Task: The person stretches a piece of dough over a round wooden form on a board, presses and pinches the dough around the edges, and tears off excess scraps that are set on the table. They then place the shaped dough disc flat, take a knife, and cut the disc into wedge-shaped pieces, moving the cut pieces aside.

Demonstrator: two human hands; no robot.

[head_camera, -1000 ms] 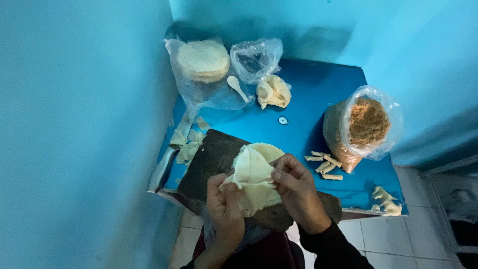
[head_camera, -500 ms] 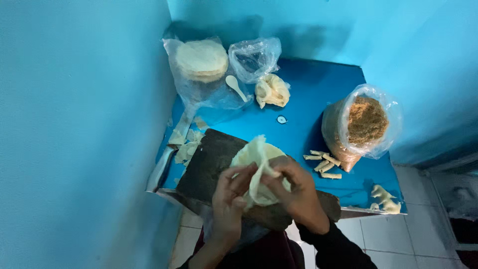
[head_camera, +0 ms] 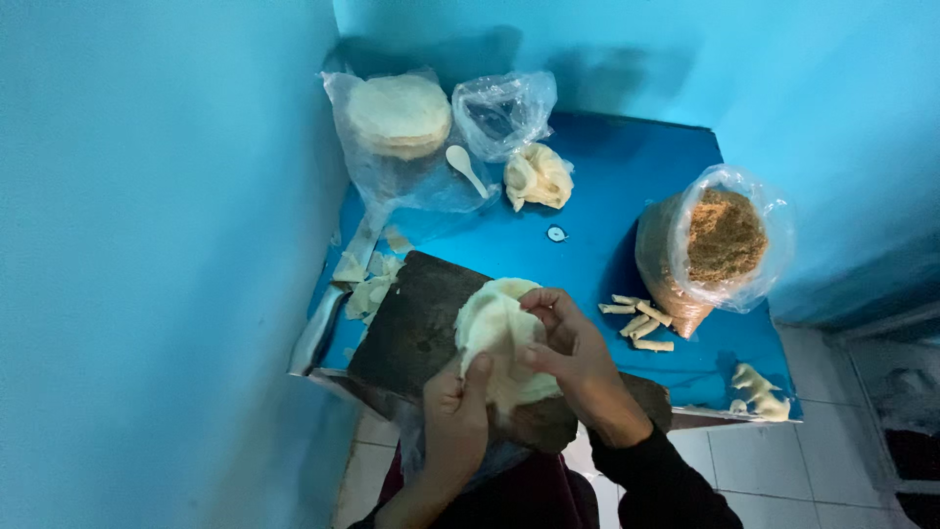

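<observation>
Dough sheet (head_camera: 494, 328) now lower over blue table (head_camera: 627, 186)

Two hands: left hand (head_camera: 458, 411), right hand (head_camera: 573, 351). One pale dough sheet (head_camera: 494, 328) between them. One dark board (head_camera: 421, 328). Three plastic bags (head_camera: 504, 113). One white spoon (head_camera: 466, 168). About five small rolled pieces (head_camera: 636, 323). One blue table (head_camera: 627, 186).

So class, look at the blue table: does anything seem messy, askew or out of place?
Pale dough scraps lie scattered beside the dark board, which sits askew and overhangs the blue table edge. More bits sit at the front right corner.
</observation>
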